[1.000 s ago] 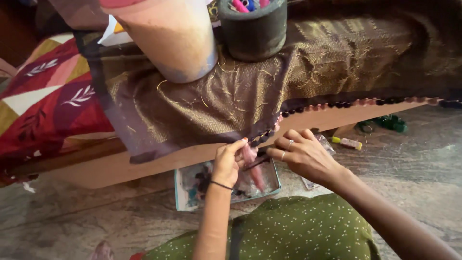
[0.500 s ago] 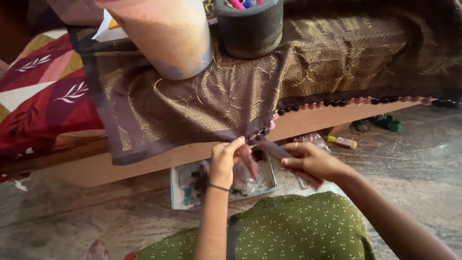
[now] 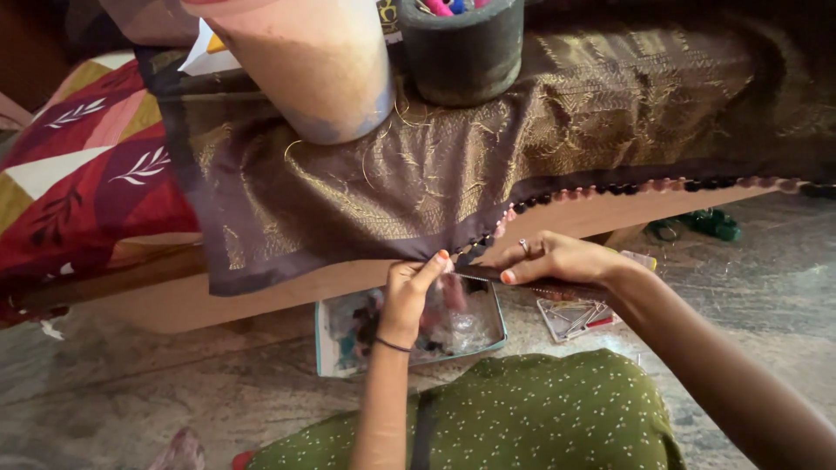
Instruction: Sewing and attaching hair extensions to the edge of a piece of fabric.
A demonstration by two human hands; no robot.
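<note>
Brown gold-patterned fabric (image 3: 383,187) with beaded edge, draped over bed edge; left hand (image 3: 409,292) pinching its hem, right hand (image 3: 557,261) gripping what looks like a dark comb (image 3: 522,280) just beside.

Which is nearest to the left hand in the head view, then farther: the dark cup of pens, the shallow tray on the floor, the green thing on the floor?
From the left hand:
1. Shallow tray, just below.
2. Dark cup, up on the cloth.
3. Green thing, far right on the floor.

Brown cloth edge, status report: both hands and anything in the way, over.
Left hand pinching brown cloth hem. Right hand gripping the beaded edge. Open tin on floor beneath, not obstructing.
</note>
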